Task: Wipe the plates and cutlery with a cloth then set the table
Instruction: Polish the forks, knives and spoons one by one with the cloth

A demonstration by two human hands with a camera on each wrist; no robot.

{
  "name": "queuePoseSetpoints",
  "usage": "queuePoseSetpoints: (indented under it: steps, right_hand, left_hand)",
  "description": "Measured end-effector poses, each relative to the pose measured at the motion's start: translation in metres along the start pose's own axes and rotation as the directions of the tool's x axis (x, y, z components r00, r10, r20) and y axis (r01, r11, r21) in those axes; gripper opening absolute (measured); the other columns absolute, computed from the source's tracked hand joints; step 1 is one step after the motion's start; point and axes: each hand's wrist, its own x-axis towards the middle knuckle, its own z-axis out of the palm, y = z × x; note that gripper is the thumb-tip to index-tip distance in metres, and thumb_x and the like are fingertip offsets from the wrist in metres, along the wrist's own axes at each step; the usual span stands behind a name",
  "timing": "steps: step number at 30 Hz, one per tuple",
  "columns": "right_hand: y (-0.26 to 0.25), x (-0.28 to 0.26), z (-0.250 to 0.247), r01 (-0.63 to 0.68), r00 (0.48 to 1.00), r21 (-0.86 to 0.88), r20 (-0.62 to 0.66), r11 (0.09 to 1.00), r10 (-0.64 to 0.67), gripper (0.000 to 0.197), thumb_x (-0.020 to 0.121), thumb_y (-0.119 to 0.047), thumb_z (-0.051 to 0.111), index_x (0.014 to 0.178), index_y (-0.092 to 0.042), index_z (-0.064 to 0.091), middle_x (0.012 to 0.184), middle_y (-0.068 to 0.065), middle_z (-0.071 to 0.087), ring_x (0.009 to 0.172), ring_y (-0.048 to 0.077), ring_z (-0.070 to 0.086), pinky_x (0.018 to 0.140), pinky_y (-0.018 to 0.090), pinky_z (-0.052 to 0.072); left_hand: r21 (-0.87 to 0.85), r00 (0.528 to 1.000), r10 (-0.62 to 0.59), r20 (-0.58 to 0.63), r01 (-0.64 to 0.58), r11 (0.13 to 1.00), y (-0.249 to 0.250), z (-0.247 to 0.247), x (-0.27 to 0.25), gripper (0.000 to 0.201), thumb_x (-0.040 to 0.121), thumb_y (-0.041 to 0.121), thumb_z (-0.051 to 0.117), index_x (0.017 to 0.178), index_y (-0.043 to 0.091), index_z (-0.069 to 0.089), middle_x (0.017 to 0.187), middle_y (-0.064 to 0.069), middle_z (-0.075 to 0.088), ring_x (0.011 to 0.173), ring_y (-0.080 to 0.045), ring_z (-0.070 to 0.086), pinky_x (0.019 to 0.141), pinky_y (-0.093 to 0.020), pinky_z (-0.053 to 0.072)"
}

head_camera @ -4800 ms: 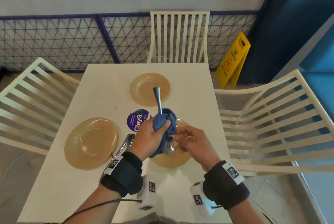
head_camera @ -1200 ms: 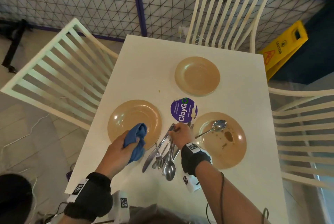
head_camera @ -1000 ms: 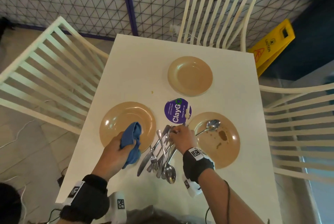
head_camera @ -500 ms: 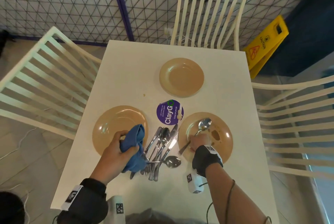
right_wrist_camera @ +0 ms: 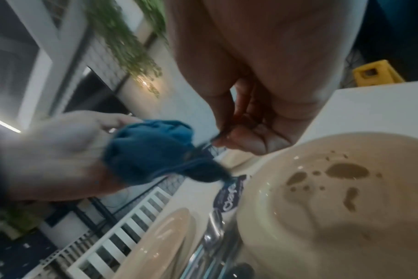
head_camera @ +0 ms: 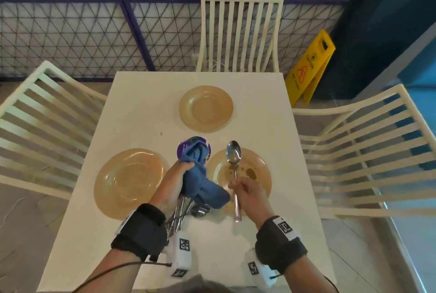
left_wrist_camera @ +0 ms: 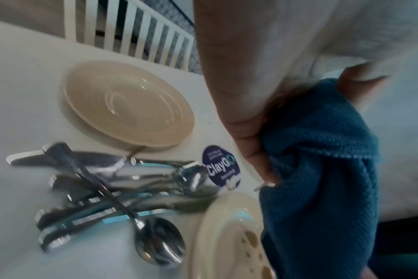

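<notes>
My left hand [head_camera: 175, 180] grips a bunched blue cloth [head_camera: 199, 174] [left_wrist_camera: 322, 169] [right_wrist_camera: 150, 149], held up above the table. Beside it my right hand [head_camera: 245, 192] pinches the handle of a spoon [head_camera: 234, 167], bowl pointing away, over the stained tan plate [head_camera: 259, 170] [right_wrist_camera: 334, 198]. A pile of cutlery [head_camera: 186, 211] [left_wrist_camera: 112, 190] lies on the white table [head_camera: 141, 108] between that plate and the left plate [head_camera: 128, 179] [left_wrist_camera: 129, 102]. A third plate [head_camera: 206, 108] sits at the far side.
A round purple sticker [head_camera: 188, 148] [left_wrist_camera: 221, 168] is on the table's middle, partly behind the cloth. White slatted chairs stand at the left [head_camera: 44, 113], far side [head_camera: 240, 35] and right [head_camera: 368, 146]. A yellow caution sign [head_camera: 311, 68] stands on the floor.
My right hand has lifted the spoon off the stained plate. My left hand has raised the cloth from beside the cutlery pile toward the spoon.
</notes>
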Motion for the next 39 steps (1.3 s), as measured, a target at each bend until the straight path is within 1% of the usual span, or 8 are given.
queuePoseSetpoints:
  steps: [5, 10, 15, 20, 24, 31, 36, 39]
  right_hand:
    - [-0.016, -0.029, -0.015, 0.063, 0.994, 0.136, 0.075, 0.989, -0.074, 0.033, 0.101, -0.003, 0.039, 0.071, -0.008, 0.051, 0.051, 0.005, 0.048, 0.037, 0.014, 0.042, 0.037, 0.021, 0.033]
    - [-0.022, -0.052, -0.032, 0.031, 0.99, 0.193, 0.132, 0.981, -0.058, 0.029, 0.097, -0.001, 0.033, 0.072, -0.016, 0.038, 0.054, -0.001, 0.03, 0.038, 0.009, 0.024, 0.04, 0.019, 0.02]
    - [-0.031, -0.062, -0.05, 0.09, 0.981, 0.262, 0.142, 0.961, -0.13, 0.031, 0.104, -0.014, 0.039, 0.074, -0.018, 0.043, 0.057, -0.007, 0.035, 0.044, 0.006, 0.027, 0.039, 0.018, 0.025]
    - [-0.03, -0.056, -0.067, 0.159, 0.981, 0.151, 0.086, 0.976, -0.174, 0.03, 0.102, -0.005, 0.036, 0.075, -0.01, 0.045, 0.059, -0.003, 0.033, 0.05, 0.009, 0.026, 0.043, 0.019, 0.024]
    - [-0.029, -0.067, -0.073, 0.134, 0.977, 0.204, 0.135, 0.97, -0.163, 0.029, 0.103, -0.013, 0.041, 0.077, -0.011, 0.052, 0.058, -0.005, 0.034, 0.044, 0.006, 0.026, 0.039, 0.019, 0.024]
    - [-0.028, -0.061, -0.081, 0.163, 0.976, 0.154, 0.121, 0.975, -0.182, 0.038, 0.102, -0.005, 0.036, 0.066, -0.016, 0.041, 0.059, -0.003, 0.034, 0.046, 0.008, 0.025, 0.041, 0.022, 0.024]
    - [-0.027, -0.065, -0.083, 0.193, 0.97, 0.163, 0.119, 0.968, -0.214, 0.03, 0.101, -0.012, 0.043, 0.076, -0.011, 0.061, 0.053, -0.016, 0.044, 0.043, 0.001, 0.031, 0.042, 0.013, 0.026]
    - [-0.03, -0.057, -0.08, 0.18, 0.975, 0.152, 0.101, 0.972, -0.197, 0.032, 0.101, -0.012, 0.044, 0.072, -0.015, 0.057, 0.057, -0.012, 0.042, 0.044, 0.003, 0.032, 0.042, 0.014, 0.026]
  left_hand:
    - [-0.094, 0.998, -0.031, 0.052, 0.036, 0.995, -0.002, 0.063, 0.002, 0.037, 0.096, 0.032, 0.064, 0.124, 0.007, 0.066, 0.118, -0.015, 0.074, 0.111, -0.027, 0.07, 0.104, -0.043, 0.052]
    - [0.192, 0.974, 0.224, 0.02, -0.224, 0.955, -0.004, 0.09, 0.003, 0.05, 0.07, 0.032, 0.077, 0.118, 0.026, 0.065, 0.111, -0.008, 0.075, 0.104, -0.03, 0.073, 0.096, -0.055, 0.056]
    - [0.202, 0.881, 0.46, -0.107, -0.434, 0.878, 0.01, 0.111, -0.001, 0.009, 0.091, 0.017, 0.07, 0.1, 0.021, 0.069, 0.097, -0.006, 0.076, 0.09, -0.026, 0.073, 0.08, -0.04, 0.059]
    - [0.257, 0.922, 0.382, -0.068, -0.354, 0.9, -0.005, 0.122, -0.007, 0.011, 0.095, 0.017, 0.067, 0.102, 0.009, 0.07, 0.093, -0.005, 0.075, 0.08, -0.014, 0.071, 0.062, -0.018, 0.054]
    - [0.272, 0.87, 0.479, -0.119, -0.435, 0.858, 0.012, 0.113, 0.0, 0.012, 0.091, 0.028, 0.069, 0.097, 0.018, 0.071, 0.092, -0.004, 0.077, 0.089, -0.021, 0.074, 0.079, -0.038, 0.059]
    - [0.303, 0.918, 0.389, -0.08, -0.349, 0.887, -0.005, 0.129, -0.018, 0.011, 0.096, 0.022, 0.065, 0.104, 0.017, 0.071, 0.098, -0.004, 0.075, 0.096, -0.021, 0.072, 0.087, -0.038, 0.058]
    - [0.148, 0.883, 0.436, -0.172, -0.414, 0.898, 0.023, 0.118, -0.009, 0.034, 0.083, 0.046, 0.065, 0.1, 0.017, 0.072, 0.096, -0.008, 0.078, 0.094, -0.027, 0.075, 0.088, -0.05, 0.06]
    - [0.107, 0.916, 0.356, -0.183, -0.341, 0.934, 0.013, 0.131, -0.014, 0.029, 0.093, 0.036, 0.063, 0.106, 0.012, 0.071, 0.099, -0.01, 0.077, 0.093, -0.025, 0.075, 0.088, -0.047, 0.06]
